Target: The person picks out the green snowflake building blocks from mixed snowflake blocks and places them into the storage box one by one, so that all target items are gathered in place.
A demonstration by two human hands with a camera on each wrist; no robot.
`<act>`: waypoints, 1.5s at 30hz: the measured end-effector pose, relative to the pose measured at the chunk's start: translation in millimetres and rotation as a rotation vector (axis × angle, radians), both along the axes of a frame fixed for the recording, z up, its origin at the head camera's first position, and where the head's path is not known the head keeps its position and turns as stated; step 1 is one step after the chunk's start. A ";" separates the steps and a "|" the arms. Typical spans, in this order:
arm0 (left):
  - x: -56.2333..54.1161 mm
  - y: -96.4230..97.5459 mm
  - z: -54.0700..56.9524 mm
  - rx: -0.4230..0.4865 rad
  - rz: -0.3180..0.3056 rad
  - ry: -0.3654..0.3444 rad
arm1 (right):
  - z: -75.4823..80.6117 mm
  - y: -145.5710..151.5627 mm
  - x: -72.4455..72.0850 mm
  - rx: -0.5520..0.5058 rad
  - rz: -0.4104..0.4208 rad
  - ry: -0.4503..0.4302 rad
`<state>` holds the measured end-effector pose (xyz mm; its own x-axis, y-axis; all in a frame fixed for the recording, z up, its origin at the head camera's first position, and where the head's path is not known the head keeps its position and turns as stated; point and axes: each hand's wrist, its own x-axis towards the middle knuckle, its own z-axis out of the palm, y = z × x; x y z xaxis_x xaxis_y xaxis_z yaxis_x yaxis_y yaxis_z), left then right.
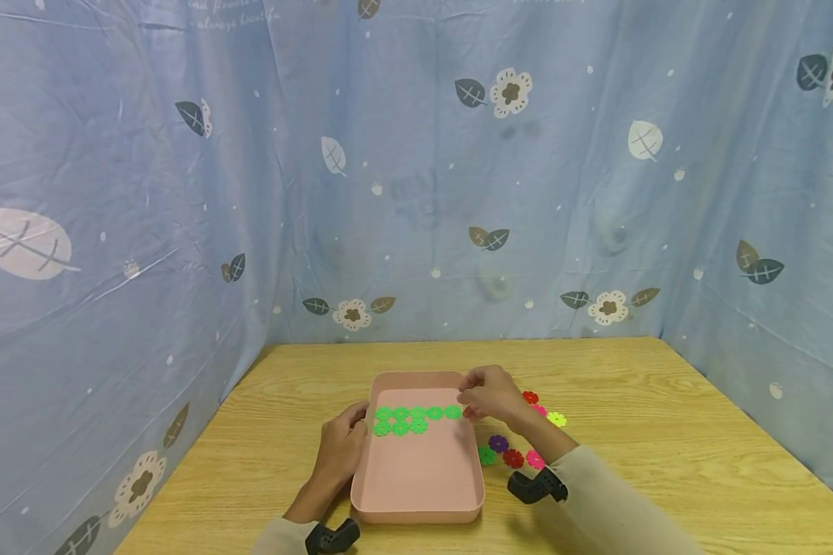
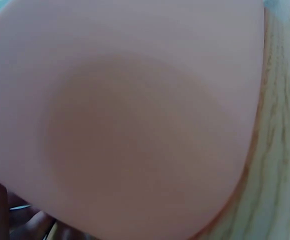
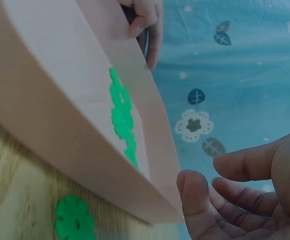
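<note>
A pink tray (image 1: 423, 478) stands on the table, with several green snowflake discs (image 1: 400, 414) lying in two rows across its far half. My left hand (image 1: 340, 447) holds the tray's left wall, its fingers at the rim; in the right wrist view, fingers of the left hand (image 3: 147, 22) show at that wall's top edge. Over the far right rim hovers my right hand (image 1: 493, 395), beside the end of the longer row. Its thumb and fingers (image 3: 245, 162) are loosely bent and apart, with nothing between them. The tray's outer wall (image 2: 135, 125) fills most of the left wrist view.
Right of the tray lie loose discs: a green disc (image 1: 487, 455), a purple disc (image 1: 498, 443), a red disc (image 1: 513, 459), a pink disc (image 1: 535, 459) and a yellow disc (image 1: 557, 418). A patterned blue curtain (image 1: 416, 193) encloses the wooden table (image 1: 639, 432).
</note>
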<state>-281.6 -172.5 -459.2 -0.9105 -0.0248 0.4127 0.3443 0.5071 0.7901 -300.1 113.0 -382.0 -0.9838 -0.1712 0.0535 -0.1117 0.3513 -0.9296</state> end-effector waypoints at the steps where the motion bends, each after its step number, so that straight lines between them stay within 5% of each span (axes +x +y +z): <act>1: -0.2 -0.1 -0.3 -0.003 0.002 0.006 | 0.2 1.6 0.9 0.006 -0.002 0.002; 11: -0.9 -1.2 -1.4 -0.006 -0.003 0.015 | -4.7 17.1 7.9 0.077 -0.017 0.016; 33: -3.0 -0.3 -0.5 0.052 0.006 -0.010 | -22.6 42.4 23.7 0.227 0.208 0.029; 45: -6.7 -8.0 6.7 0.297 -0.069 -0.169 | -22.6 44.2 26.9 0.331 0.287 0.072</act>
